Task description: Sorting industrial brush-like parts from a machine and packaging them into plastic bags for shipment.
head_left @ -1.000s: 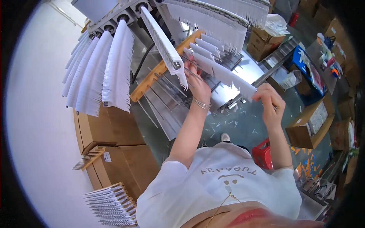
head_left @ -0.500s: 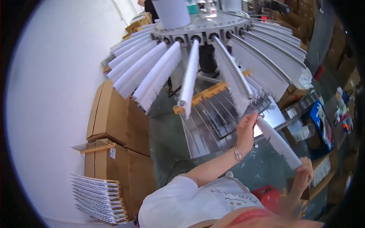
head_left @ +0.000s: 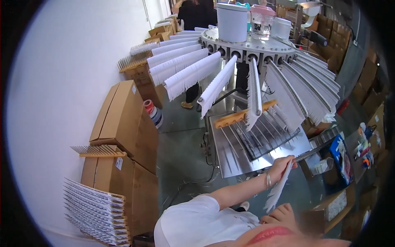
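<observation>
My left hand [head_left: 282, 166], with bracelets at its wrist, pinches the upper end of a white fringed fabric strip [head_left: 280, 187]. The strip slants down with its frayed edge toward me. Just below its lower end is my right hand [head_left: 280, 215], fingers curled; what they hold, if anything, is hidden. Beyond my hands, a wooden rack with metal pins [head_left: 230, 119] lies over a dark pad on a metal table [head_left: 230, 164]. Above it, a round metal machine [head_left: 267, 47] carries several radiating rods draped with white fringed fabric [head_left: 193, 70].
Cardboard boxes [head_left: 119, 119] stand at left, with a pinned rack [head_left: 103, 152] and a stack of filled racks [head_left: 96, 212]. White tubs [head_left: 232, 24] sit on the machine. A blue box [head_left: 341, 158] and an open carton [head_left: 337, 206] are at right. Another person [head_left: 195, 16] stands behind.
The view has shifted, and the machine's fabric-draped rods appear further right. My right hand has come in toward my body. The strip, stretched between both hands before, now hangs from my left hand.
</observation>
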Action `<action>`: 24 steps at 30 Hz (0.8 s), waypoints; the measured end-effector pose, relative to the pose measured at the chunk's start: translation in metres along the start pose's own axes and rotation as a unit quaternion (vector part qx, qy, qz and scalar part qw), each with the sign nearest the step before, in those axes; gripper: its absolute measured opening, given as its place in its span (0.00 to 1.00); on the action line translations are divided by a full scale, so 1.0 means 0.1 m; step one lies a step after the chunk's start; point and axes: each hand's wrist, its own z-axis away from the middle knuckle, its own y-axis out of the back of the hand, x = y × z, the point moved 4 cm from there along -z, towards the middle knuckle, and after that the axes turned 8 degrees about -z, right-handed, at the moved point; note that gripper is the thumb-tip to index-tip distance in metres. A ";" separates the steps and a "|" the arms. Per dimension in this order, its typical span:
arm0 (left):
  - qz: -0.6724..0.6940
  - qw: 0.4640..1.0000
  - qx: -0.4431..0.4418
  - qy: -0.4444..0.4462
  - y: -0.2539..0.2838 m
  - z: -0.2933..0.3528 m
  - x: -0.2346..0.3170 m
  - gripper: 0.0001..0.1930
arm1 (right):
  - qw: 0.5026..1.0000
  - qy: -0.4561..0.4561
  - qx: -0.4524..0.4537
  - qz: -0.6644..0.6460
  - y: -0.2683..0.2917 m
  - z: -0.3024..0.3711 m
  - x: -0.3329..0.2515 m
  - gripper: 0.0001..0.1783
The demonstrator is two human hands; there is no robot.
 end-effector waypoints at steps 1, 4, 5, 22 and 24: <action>-0.020 1.000 0.005 0.004 0.00 0.05 -0.04 0.12 | 0.997 -0.003 -0.051 -0.059 -0.05 0.00 0.04 0.17; -0.027 0.999 0.032 0.012 -0.03 0.16 -0.08 0.12 | 0.971 0.023 -0.081 -0.225 0.02 0.02 0.22 0.17; -0.050 0.998 0.030 -0.007 -0.05 0.20 -0.06 0.12 | 0.950 -0.076 -0.003 -0.304 0.09 0.04 0.38 0.14; -0.167 0.984 0.048 -0.033 -1.26 -1.20 -1.39 0.12 | 0.472 -0.388 0.348 -0.712 0.21 1.61 3.56 0.19; -0.176 0.983 0.047 -0.030 -1.42 -1.43 -1.62 0.13 | 0.462 -0.393 0.346 -0.716 0.32 1.94 3.75 0.19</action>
